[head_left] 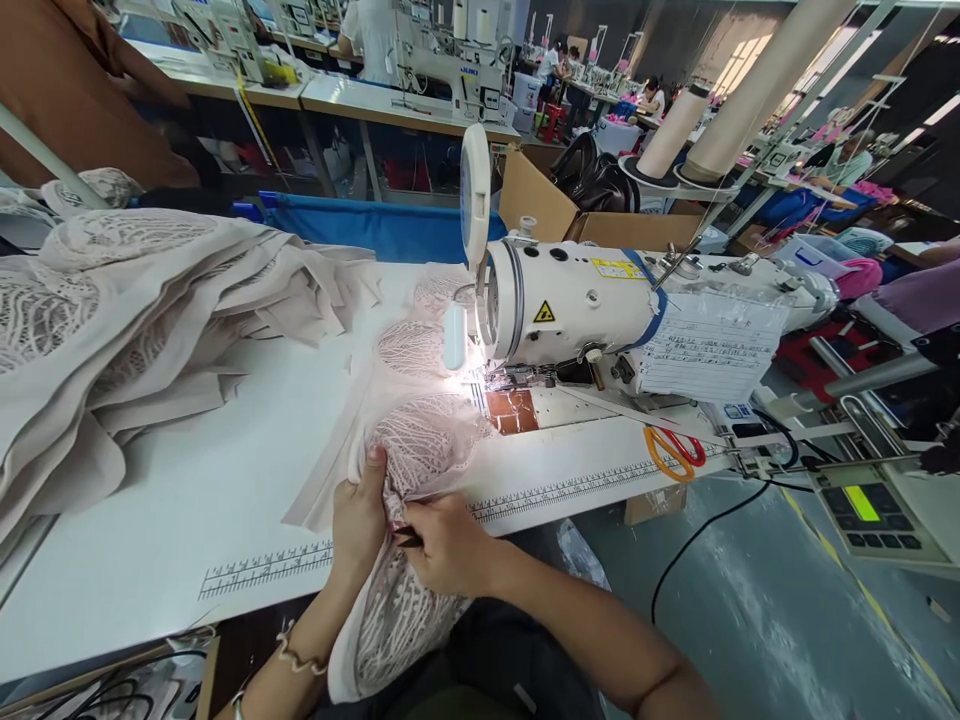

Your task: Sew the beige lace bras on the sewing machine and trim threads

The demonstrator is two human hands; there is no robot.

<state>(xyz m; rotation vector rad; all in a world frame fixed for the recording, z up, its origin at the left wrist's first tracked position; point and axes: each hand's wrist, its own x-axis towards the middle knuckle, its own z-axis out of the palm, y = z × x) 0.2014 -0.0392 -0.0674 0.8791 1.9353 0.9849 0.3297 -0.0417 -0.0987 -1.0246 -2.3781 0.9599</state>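
Note:
A pale pink lace piece (pixel 420 440) with a plain band along its edge runs from the sewing machine's (pixel 577 300) lit needle area over the table edge onto my lap. My left hand (pixel 361 515) is closed on the lace at its left edge, thumb on top. Close beside it, my right hand (pixel 450 545) is closed at the same fold. A small dark pointed tool (pixel 409 537) sticks out from its fingers; the rest of it is hidden in the hand. The lace bunches between both hands.
A stack of lace pieces (pixel 150 290) covers the table's left side. Orange-handled scissors (pixel 667 455) lie at the right near the front edge, beside a red handle. A control box (pixel 877 515) sits at the far right. Behind the machine stands an open cardboard box (pixel 536 190).

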